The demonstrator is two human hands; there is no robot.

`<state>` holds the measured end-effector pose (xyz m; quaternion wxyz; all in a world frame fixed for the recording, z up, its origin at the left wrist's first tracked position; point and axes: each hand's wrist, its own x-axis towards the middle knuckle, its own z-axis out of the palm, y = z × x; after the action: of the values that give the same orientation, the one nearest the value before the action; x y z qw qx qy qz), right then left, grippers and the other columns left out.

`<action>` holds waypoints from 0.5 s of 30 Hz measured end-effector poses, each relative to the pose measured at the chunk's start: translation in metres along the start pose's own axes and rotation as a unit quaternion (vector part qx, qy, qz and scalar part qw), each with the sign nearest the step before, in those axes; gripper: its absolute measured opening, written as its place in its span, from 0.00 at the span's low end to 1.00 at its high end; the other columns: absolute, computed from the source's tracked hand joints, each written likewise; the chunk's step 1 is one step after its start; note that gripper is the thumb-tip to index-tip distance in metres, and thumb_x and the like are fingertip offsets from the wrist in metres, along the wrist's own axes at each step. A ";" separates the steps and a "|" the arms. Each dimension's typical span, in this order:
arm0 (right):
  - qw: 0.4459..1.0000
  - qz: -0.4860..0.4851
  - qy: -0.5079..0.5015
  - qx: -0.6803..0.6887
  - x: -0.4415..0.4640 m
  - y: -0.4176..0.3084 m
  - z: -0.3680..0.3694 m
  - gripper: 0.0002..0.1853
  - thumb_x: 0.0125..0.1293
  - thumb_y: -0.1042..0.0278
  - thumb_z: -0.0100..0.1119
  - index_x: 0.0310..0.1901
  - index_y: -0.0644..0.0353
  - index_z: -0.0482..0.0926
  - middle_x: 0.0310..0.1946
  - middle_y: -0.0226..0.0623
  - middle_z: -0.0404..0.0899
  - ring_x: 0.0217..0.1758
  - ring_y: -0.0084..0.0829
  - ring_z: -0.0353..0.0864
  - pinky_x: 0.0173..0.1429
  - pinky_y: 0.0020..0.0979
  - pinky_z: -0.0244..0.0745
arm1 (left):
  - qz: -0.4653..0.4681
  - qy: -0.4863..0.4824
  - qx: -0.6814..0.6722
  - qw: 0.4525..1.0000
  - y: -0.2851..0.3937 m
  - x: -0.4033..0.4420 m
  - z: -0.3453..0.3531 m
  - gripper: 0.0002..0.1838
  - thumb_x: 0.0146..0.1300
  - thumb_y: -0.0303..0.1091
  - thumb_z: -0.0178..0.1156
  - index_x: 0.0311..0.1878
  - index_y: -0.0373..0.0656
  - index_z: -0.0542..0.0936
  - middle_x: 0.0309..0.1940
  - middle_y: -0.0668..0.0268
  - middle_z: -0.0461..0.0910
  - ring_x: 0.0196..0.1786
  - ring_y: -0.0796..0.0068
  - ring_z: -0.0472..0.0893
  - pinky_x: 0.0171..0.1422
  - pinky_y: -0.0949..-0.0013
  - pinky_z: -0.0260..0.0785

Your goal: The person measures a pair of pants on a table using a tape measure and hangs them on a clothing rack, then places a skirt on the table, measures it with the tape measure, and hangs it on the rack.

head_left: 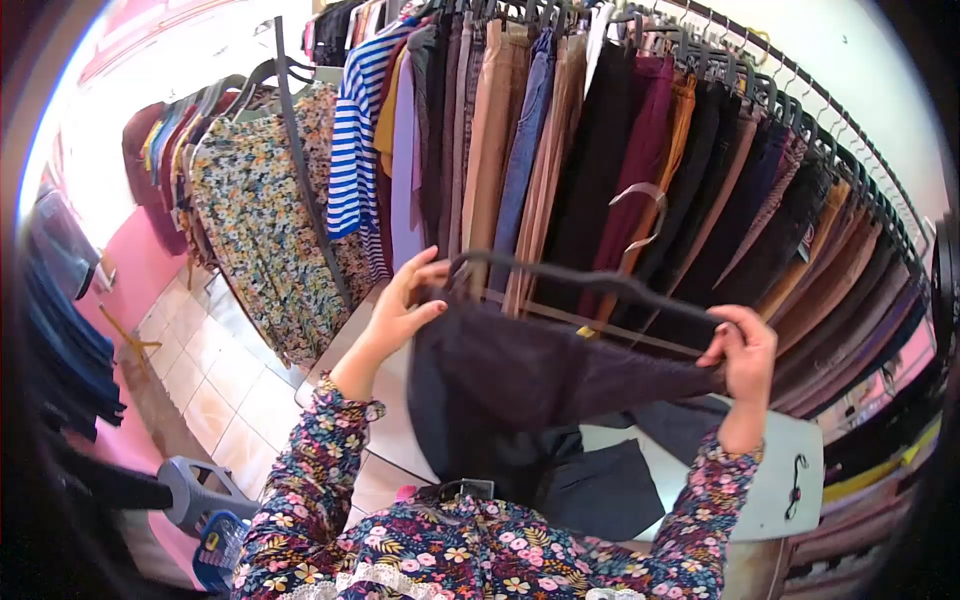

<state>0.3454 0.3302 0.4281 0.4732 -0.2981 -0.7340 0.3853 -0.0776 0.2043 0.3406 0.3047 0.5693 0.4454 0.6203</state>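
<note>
A black clothes hanger (580, 272) spans the space between my two hands, its pale hook (645, 215) pointing up. Dark brownish trousers (520, 370) hang below it, the cloth drawn across from one side to the other. My left hand (400, 308) is at the hanger's left end, fingers curled behind it and thumb by the cloth's upper corner. At the other end, my right hand (745, 355) is closed round the hanger tip and the trousers' right corner. Exactly how the cloth is fastened there is hidden by the fingers.
A white table (790, 465) stands below, with dark folded cloth (605, 490) and a small black hook (796, 487) on it. Ahead, a curved rail (800, 85) holds many trousers. A floral garment (250, 220) hangs at left. A blue basket (220, 550) is low left.
</note>
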 end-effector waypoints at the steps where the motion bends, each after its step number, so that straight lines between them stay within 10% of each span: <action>1: 0.998 -0.029 0.029 -0.050 -0.001 -0.013 -0.010 0.10 0.69 0.75 0.49 0.46 0.65 0.79 0.24 0.31 0.74 0.20 0.20 0.77 0.25 0.21 0.75 | 0.019 0.010 0.088 0.996 -0.015 0.001 -0.003 0.45 0.56 0.24 0.65 0.73 0.46 0.51 0.67 0.59 0.65 0.64 0.66 0.68 0.66 0.63 0.61; 13: 0.899 -0.035 0.285 -0.330 0.016 -0.259 -0.058 0.15 0.72 0.66 0.48 0.56 0.55 0.76 0.19 0.19 0.59 0.18 0.11 0.59 0.19 0.15 0.60 | -0.123 -0.142 0.248 0.950 -0.215 -0.114 -0.093 0.42 0.56 0.40 0.67 0.72 0.50 0.57 0.66 0.51 0.64 0.70 0.52 0.61 0.70 0.45 0.54; 15: 0.864 -0.033 0.314 -0.391 0.024 -0.292 -0.059 0.16 0.72 0.64 0.48 0.58 0.55 0.75 0.20 0.19 0.58 0.17 0.11 0.58 0.19 0.15 0.58 | -0.214 -0.100 0.480 0.845 -0.234 -0.131 -0.111 0.39 0.57 0.46 0.64 0.70 0.51 0.60 0.70 0.50 0.57 0.73 0.46 0.52 0.70 0.36 0.46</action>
<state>0.3698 0.2130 0.7021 0.5360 -0.5395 -0.6462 -0.0633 -0.1946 0.1632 0.0787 0.1609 0.5938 0.7656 0.1882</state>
